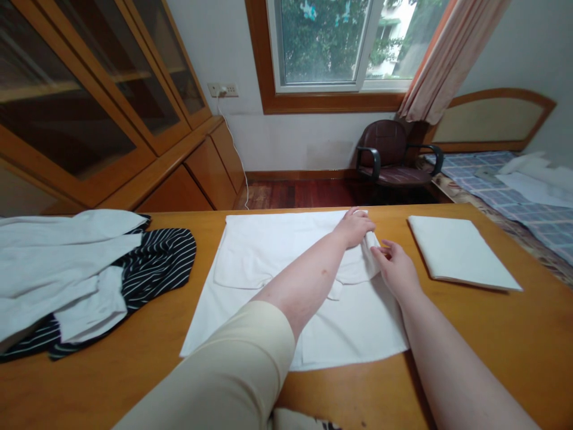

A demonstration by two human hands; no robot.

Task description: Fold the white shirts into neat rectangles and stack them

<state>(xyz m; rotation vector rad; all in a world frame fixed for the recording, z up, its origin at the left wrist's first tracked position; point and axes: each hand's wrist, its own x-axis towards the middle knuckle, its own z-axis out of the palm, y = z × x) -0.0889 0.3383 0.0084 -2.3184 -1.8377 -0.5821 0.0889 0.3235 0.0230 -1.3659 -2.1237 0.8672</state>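
A white shirt (pixel 268 263) lies spread flat in the middle of the wooden table (pixel 514 334). My left hand (pixel 355 227) reaches across it to its far right corner and grips a fold of the white cloth there. Beside it, my right hand (pixel 396 266) pinches the same fold of the shirt's right edge from the near side, with the fingers curled on the fabric.
A heap of white and black-striped clothes (pixel 89 275) lies at the table's left. A folded white garment (pixel 461 254) sits at the right. Behind the table stand wooden cabinets (pixel 111 107), a dark office chair (pixel 389 155) and a bed (pixel 514 191).
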